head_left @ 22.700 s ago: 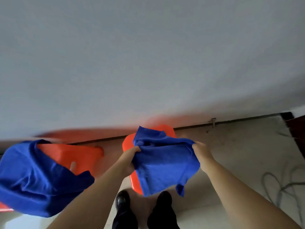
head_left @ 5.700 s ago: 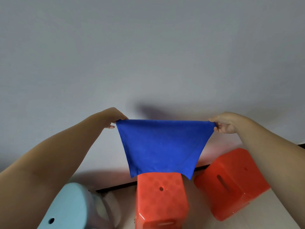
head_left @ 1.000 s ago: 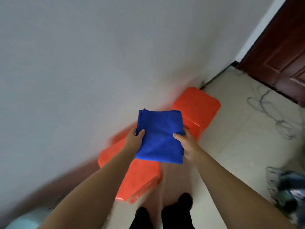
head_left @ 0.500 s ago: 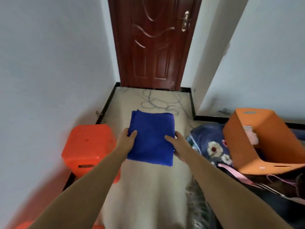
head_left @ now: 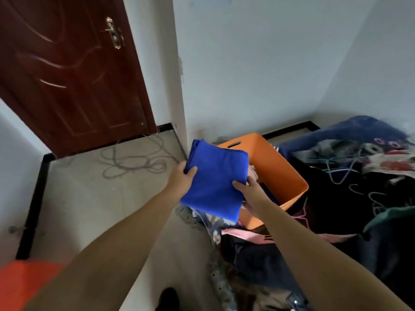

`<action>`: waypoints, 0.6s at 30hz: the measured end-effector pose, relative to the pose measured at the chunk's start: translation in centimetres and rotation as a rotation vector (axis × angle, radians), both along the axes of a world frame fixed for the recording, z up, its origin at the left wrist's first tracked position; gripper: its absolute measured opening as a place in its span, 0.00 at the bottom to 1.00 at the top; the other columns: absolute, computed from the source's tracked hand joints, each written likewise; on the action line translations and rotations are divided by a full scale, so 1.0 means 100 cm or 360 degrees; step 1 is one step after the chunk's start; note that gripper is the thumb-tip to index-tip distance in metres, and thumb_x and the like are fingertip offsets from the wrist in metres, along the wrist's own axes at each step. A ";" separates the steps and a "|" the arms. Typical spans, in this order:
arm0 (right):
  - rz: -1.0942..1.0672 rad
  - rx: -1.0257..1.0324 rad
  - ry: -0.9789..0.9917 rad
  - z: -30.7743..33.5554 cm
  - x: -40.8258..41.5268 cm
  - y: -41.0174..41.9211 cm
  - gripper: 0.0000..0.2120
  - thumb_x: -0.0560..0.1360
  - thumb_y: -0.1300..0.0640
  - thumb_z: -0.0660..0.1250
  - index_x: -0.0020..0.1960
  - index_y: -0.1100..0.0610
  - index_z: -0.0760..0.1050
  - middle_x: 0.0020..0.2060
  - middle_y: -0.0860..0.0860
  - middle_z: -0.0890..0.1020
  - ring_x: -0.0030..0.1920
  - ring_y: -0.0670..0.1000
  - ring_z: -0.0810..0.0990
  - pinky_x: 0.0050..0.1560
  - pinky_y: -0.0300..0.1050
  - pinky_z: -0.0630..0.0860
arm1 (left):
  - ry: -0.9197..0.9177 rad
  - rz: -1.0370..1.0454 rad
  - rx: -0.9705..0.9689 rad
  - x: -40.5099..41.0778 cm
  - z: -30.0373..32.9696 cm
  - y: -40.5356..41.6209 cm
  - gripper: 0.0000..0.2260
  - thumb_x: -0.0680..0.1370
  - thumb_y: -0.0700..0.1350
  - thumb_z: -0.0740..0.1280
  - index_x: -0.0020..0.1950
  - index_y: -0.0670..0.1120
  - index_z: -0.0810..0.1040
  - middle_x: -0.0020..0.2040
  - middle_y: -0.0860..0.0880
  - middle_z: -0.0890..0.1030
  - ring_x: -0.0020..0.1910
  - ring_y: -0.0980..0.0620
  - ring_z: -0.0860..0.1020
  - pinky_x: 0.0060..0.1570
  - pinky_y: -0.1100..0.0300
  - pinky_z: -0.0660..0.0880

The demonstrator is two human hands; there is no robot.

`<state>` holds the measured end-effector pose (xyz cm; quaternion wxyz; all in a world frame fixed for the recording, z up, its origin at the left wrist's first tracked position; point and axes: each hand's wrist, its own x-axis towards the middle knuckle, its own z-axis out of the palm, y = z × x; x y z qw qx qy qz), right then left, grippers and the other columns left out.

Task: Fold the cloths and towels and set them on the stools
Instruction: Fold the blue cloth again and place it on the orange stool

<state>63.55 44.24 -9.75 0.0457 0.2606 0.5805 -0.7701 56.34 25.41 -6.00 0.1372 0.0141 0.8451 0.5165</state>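
— Holding the folded blue cloth (head_left: 215, 178) with both hands, that is what I see from my desk. The left hand (head_left: 182, 178) grasps its left edge, thumb on top and the fingers underneath. The right hand (head_left: 251, 189) grasps the right edge in the same way, thumb lying over the cloth.

— Where is the cloth now?

— In the air, in front of me, above the near corner of the orange basket (head_left: 278, 167) and the heap of clothes (head_left: 258, 243) on the floor. It touches nothing but the hands. It is folded to a neat rectangle, a little tilted.

— What differs from half a second ago?

— The view has turned to the right. The dark red door (head_left: 67, 75) was in the middle before; now it stands at the upper left. The orange basket was at the far right, now it lies directly behind the cloth. The red stool (head_left: 22, 283) was at the left, beside the wall, and now only a blurred part shows in the lower left corner. The grey cable (head_left: 132, 160) lies on the floor before the door. The grip of both hands on the cloth is unchanged.

— And at the right?

— A dark blanket (head_left: 359, 142) with hangers (head_left: 341, 171) on it.
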 end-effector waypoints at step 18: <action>-0.1053 0.0097 -0.0999 -0.154 -0.106 0.172 0.15 0.76 0.61 0.61 0.61 0.56 0.65 0.55 0.58 0.75 0.57 0.60 0.74 0.62 0.63 0.72 | -0.0670 -0.1249 -0.0494 -0.203 -0.180 0.273 0.15 0.78 0.44 0.62 0.65 0.47 0.72 0.57 0.49 0.77 0.55 0.46 0.75 0.57 0.52 0.73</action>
